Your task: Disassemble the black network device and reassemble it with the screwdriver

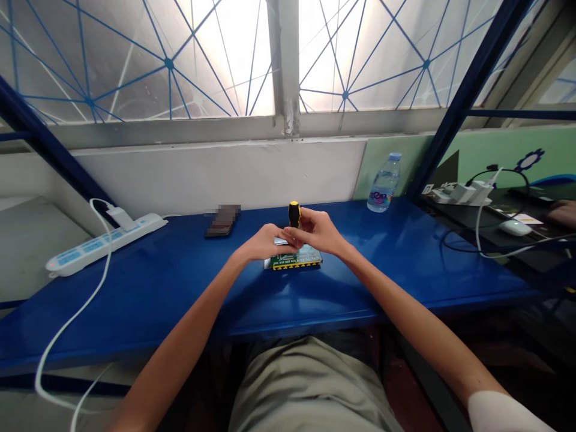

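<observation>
Right hand [323, 231] fingers pinched round screwdriver [294, 215], roughly upright over green board [297, 260], mid surface [171, 294]. Left hand [263, 241] fingers bunched beside; hold hidden, can't tell. My worry: loose pinch, screwdriver slips, scratches board.

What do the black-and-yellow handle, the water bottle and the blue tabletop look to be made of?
Black-and-yellow handle: probably plastic or rubber, judging by the molded-looking two-color body; finish unclear.
Water bottle: likely clear plastic, smooth; see-through, shiny walls.
Blue tabletop: smooth, glossy, with blurred light reflections; painted metal or laminate, can't tell which.
</observation>
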Available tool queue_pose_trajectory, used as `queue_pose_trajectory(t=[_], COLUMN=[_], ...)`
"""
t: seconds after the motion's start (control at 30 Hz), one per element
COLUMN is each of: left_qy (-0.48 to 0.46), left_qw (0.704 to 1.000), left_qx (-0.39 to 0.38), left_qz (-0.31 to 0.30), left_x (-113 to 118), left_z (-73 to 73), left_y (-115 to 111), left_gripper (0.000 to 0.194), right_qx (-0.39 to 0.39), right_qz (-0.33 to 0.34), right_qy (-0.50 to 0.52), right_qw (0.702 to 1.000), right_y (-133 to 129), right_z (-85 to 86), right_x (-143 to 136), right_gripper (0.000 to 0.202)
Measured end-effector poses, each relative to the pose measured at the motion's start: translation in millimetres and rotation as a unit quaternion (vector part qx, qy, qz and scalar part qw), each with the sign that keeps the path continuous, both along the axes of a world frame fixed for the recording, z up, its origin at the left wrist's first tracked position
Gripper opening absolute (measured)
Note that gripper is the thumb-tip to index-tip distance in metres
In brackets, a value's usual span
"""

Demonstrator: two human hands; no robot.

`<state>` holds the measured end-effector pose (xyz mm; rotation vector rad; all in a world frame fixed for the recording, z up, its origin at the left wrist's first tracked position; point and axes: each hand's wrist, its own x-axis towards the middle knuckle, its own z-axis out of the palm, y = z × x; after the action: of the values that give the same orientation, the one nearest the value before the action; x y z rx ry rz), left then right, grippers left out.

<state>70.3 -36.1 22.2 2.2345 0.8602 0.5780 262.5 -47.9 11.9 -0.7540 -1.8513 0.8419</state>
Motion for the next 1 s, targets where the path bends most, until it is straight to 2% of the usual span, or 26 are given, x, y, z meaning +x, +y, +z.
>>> queue_pose_trajectory(t=[0.37,1.0], left_qy=[0.000,-0.013], left_qw=[1.000,0.999], left_qx=[-0.019,-0.020], left_qz=[0.021,0.037], left_x=[1.5,2.3], left_z=[-4.8,-9.5], left_y=[2.2,4.8], left_gripper=[0.023,0.021], right_qx=[-0.016,0.001], right_qz=[-0.002,-0.023], right_qy=[0.018,0.005], right_qw=[1.000,1.000], right_y=[-1.3,-1.8], right_z=[-0.4,1.6], right_x=[1.3,2.0], right_gripper=[0.035,0.039])
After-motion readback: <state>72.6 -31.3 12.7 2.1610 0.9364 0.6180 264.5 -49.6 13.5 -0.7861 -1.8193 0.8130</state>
